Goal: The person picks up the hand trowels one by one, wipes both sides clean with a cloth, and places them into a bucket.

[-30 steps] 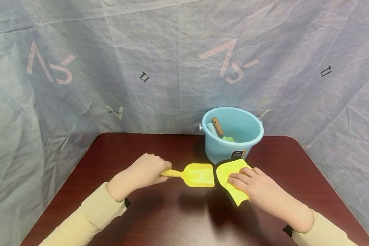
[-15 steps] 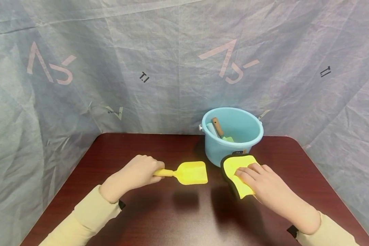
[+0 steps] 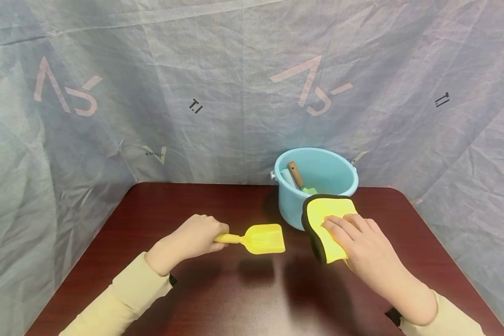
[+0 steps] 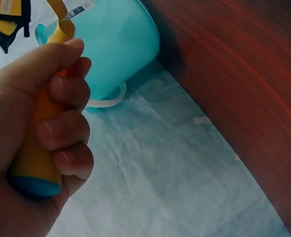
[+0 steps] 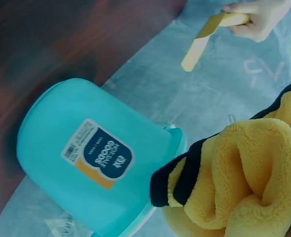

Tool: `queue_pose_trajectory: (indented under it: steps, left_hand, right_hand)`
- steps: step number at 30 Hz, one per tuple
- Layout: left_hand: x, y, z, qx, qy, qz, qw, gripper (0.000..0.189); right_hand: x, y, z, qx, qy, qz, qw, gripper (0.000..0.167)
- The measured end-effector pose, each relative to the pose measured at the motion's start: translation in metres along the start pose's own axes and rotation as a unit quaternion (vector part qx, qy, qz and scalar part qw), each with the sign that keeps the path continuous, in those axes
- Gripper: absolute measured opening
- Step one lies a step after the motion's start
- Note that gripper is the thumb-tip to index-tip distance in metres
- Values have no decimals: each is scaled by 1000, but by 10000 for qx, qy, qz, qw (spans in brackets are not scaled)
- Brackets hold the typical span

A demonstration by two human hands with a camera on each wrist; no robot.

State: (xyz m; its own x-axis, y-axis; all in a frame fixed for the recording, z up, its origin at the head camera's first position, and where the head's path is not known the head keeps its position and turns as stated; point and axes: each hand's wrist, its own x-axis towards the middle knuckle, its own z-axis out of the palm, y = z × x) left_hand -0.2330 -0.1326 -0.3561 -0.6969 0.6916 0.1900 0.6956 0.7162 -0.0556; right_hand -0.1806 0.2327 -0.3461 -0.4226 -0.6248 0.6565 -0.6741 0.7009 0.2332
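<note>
My left hand (image 3: 195,238) grips the handle of a small yellow toy shovel (image 3: 263,239), its flat scoop pointing right above the tabletop. In the left wrist view the fingers (image 4: 61,133) curl round the shovel's handle (image 4: 40,157), which ends in a blue cap. With my right hand (image 3: 367,252) I hold a folded yellow cloth (image 3: 325,210) with black edging, bunched up in the right wrist view. The cloth overlaps the front of a light-blue bucket (image 3: 289,205) in the head view. Inside the bucket lean a wooden-handled tool (image 3: 296,175) with a green end and a pale-blue item (image 3: 288,178).
The dark red-brown table (image 3: 210,200) is backed by a grey printed cloth sheet (image 3: 243,93). The bucket stands near the table's back edge, right of centre, with a label (image 5: 103,153) on its side.
My right hand has lifted the cloth up and to the right, away from the shovel and toward the bucket's rim. The shovel shifted a little to the left.
</note>
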Motion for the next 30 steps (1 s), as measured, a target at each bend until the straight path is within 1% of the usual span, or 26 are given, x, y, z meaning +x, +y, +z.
queue_pose_trajectory:
  steps: [4,10,19,23,26,30]
  left_hand:
    - [3,2,2,-7,-22,27,10000,27]
    - [10,8,6,4,-57,204,9998,27]
    - [21,17,9,65,15,398,9992,27]
    - [24,21,7,88,38,463,9989,26]
    - [27,23,8,116,65,486,9987,26]
    - [32,26,9,117,74,502,9986,27]
  right_hand:
    - [5,-4,-1,11,87,-9,10000,62]
    - [15,-11,-2,14,197,-100,9998,48]
    - [26,-21,3,152,372,-259,9989,40]
    - [30,-25,6,222,436,-282,9984,39]
    - [33,-27,6,257,340,-253,9988,41]
    - [36,-31,8,280,156,-155,9994,49]
